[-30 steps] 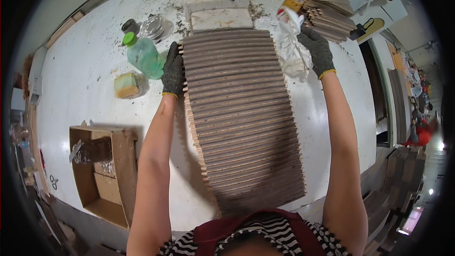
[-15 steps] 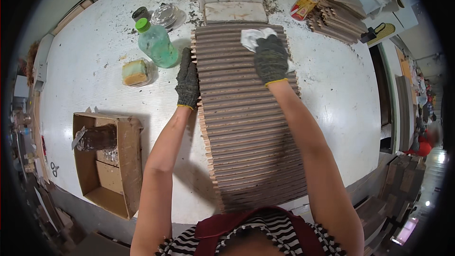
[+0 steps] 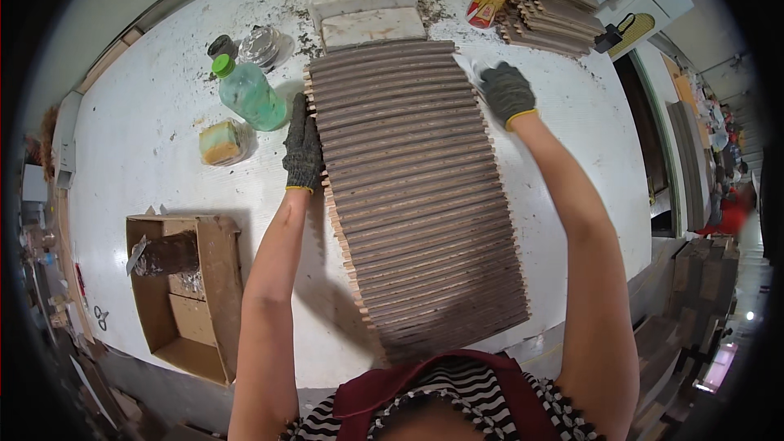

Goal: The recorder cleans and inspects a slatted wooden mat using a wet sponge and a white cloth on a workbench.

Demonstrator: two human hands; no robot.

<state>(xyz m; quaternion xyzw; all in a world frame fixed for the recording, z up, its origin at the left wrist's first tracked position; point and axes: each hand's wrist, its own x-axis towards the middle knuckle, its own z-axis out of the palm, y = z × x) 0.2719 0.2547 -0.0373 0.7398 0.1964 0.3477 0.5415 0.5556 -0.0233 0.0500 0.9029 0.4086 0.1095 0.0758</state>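
Observation:
A long row of brown wooden planks (image 3: 408, 171), packed side by side with notched ends, runs down the middle of the white table. My left hand (image 3: 303, 147), in a dark knit glove with a yellow cuff, lies flat along the row's left side, fingers stretched out. Off the row's far right corner, my right hand (image 3: 508, 94) in a matching glove is closed on a white cloth (image 3: 479, 80). Only a blurred bit of the cloth shows beside the fingers. At the far end, pale stone-like blocks (image 3: 374, 28) stand against the planks.
Left of the planks are a green-capped bottle (image 3: 253, 98), a wrapped sponge-like block (image 3: 220, 144) and a foil-like dish (image 3: 260, 47). A cardboard box (image 3: 220, 278) holds a brown roll. More planks (image 3: 547, 12) and a red-yellow bottle (image 3: 487, 4) stand far right on the table (image 3: 572, 196).
My right hand has moved with the cloth from the top of the planks to beyond their right edge. My left hand stays against the left side. The whole view has shifted slightly.

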